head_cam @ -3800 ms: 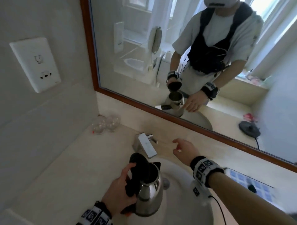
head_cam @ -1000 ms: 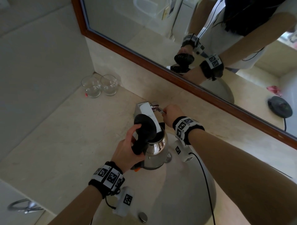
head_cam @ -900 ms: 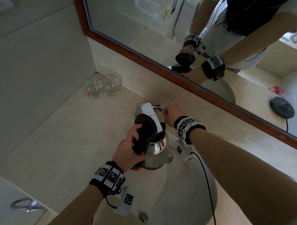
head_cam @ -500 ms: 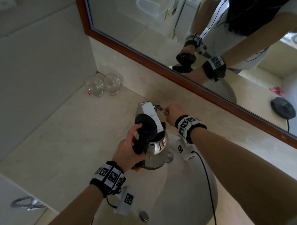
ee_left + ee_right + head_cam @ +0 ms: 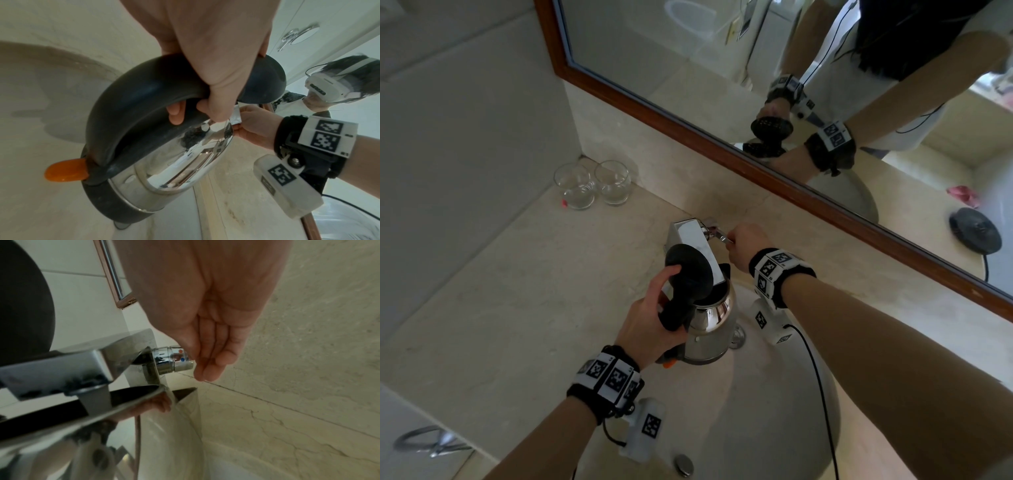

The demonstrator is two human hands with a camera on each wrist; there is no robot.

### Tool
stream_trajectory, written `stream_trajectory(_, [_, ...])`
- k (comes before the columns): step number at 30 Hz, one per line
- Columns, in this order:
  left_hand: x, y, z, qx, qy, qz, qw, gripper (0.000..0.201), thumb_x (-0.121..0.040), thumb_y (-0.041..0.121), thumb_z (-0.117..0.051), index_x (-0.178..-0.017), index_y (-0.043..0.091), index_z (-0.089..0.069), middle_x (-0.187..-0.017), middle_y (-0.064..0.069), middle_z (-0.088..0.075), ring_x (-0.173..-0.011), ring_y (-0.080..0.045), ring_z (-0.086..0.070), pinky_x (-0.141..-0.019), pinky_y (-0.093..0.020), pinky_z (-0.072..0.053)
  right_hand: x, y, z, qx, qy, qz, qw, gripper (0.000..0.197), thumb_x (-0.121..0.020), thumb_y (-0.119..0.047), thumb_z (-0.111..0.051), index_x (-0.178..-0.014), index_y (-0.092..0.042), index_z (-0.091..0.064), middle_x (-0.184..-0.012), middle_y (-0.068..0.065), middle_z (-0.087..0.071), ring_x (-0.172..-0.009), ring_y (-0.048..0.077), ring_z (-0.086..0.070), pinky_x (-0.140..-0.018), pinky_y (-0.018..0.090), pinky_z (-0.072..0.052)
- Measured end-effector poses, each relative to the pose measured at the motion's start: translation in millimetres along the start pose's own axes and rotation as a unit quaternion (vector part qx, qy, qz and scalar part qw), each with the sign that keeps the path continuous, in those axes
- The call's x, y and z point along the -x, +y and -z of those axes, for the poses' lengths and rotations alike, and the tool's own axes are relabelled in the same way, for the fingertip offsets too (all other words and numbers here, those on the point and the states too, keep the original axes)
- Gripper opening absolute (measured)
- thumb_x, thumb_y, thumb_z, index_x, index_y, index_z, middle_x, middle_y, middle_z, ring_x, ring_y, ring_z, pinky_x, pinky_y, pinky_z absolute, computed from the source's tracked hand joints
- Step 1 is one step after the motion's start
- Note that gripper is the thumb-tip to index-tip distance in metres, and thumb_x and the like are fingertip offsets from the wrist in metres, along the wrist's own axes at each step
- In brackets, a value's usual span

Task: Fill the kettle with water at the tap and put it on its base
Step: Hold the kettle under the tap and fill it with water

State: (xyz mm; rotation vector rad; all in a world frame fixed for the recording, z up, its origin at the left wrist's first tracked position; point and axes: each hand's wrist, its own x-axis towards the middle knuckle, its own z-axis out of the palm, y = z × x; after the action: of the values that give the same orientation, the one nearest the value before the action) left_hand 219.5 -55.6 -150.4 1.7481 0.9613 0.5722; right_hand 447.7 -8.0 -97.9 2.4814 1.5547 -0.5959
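Observation:
A steel kettle [image 5: 710,325] with a black handle hangs over the sink basin [image 5: 774,411]. Its black lid [image 5: 690,267] stands open, and its mouth sits right under the spout of the square chrome tap [image 5: 691,236]. My left hand [image 5: 650,322] grips the kettle's handle, with the fingers wrapped round it in the left wrist view [image 5: 216,65]. My right hand [image 5: 744,246] holds the tap handle [image 5: 717,234]. In the right wrist view its fingers lie against the chrome knob [image 5: 174,360] with red and blue dots. I cannot tell whether water runs. The black kettle base [image 5: 975,230] shows only in the mirror.
Two empty glasses [image 5: 592,185] stand in the back left corner of the beige stone counter [image 5: 517,291]. A wood-framed mirror [image 5: 722,140] runs along the wall just behind the tap. A chrome drain stopper [image 5: 738,337] sits in the basin under the kettle.
Since 3.8 s ago the kettle has risen under the spout and my right hand has gone to the tap handle. Over the last second both hands stay put.

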Motion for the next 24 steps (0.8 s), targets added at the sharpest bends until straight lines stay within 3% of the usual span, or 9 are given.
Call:
stream_trajectory(4, [-1.4,1.3,-0.2,-0.005,-0.002,-0.009,1.0,0.106,-0.066,0.009,-0.08,-0.122,0.074,-0.017,-0.082,-0.003,-0.068,-0.067,-0.015,-0.068,-0.062,-0.025,-0.06,0.7,-0.6,0.8,-0.002,-0.005,-0.002,1.0,0.026,-0.095,-0.018,-0.05,-0.104,-0.003,-0.069,-0.084,0.01,-0.057,-0.078,0.023,-0.052,-0.069,0.028,-0.04])
stream_trajectory(7, [-1.9,1.8,-0.3,-0.001,-0.001,-0.009,1.0,0.106,-0.066,0.009,-0.08,-0.121,0.074,-0.018,-0.08,-0.003,-0.068,-0.066,-0.015,-0.067,-0.061,-0.024,-0.06,1.0,-1.0,2.1,0.002,-0.012,-0.001,1.0,0.025,-0.095,-0.017,-0.051,-0.106,-0.003,-0.069,-0.091,0.014,-0.064,-0.085,0.027,-0.06,-0.07,0.028,-0.042])
stream_trajectory(10, [-1.8,2.5,-0.7,0.003,0.0,-0.009,1.0,0.105,-0.065,0.01,-0.079,-0.12,0.075,-0.018,-0.079,-0.002,-0.067,-0.066,-0.014,-0.067,-0.061,-0.021,-0.058,0.6,-0.5,1.5,0.001,-0.01,-0.001,1.0,0.025,-0.094,-0.017,-0.052,-0.105,-0.004,-0.07,-0.087,0.012,-0.062,-0.081,0.025,-0.057,-0.069,0.028,-0.041])
stream_trajectory(15, [-2.2,2.1,-0.8,0.002,-0.001,-0.014,1.0,0.104,-0.065,0.013,-0.078,-0.121,0.076,-0.017,-0.075,0.001,-0.066,-0.062,-0.013,-0.066,-0.059,-0.017,-0.055,1.1,-0.1,2.4,0.006,-0.009,0.01,1.0,0.026,-0.095,-0.017,-0.05,-0.105,-0.003,-0.07,-0.101,0.016,-0.07,-0.089,0.027,-0.063,-0.071,0.028,-0.044])
stream_trajectory(19, [-1.7,0.8,-1.0,-0.002,-0.002,-0.021,1.0,0.105,-0.065,0.014,-0.079,-0.121,0.076,-0.015,-0.073,0.003,-0.064,-0.061,-0.011,-0.065,-0.058,-0.015,-0.054,1.1,-0.6,2.4,0.012,-0.007,0.012,1.0,0.027,-0.095,-0.017,-0.05,-0.104,-0.002,-0.07,-0.093,0.015,-0.067,-0.088,0.027,-0.063,-0.073,0.03,-0.046])
stream_trajectory(24, [-2.5,-1.5,-0.9,-0.008,0.0,-0.026,1.0,0.105,-0.066,0.015,-0.08,-0.124,0.074,-0.015,-0.074,0.001,-0.067,-0.062,-0.012,-0.065,-0.058,-0.015,-0.055,0.4,-0.5,1.3,0.021,-0.003,0.011,1.0,0.026,-0.095,-0.017,-0.05,-0.103,-0.002,-0.07,-0.084,0.01,-0.057,-0.078,0.022,-0.052,-0.069,0.029,-0.042])
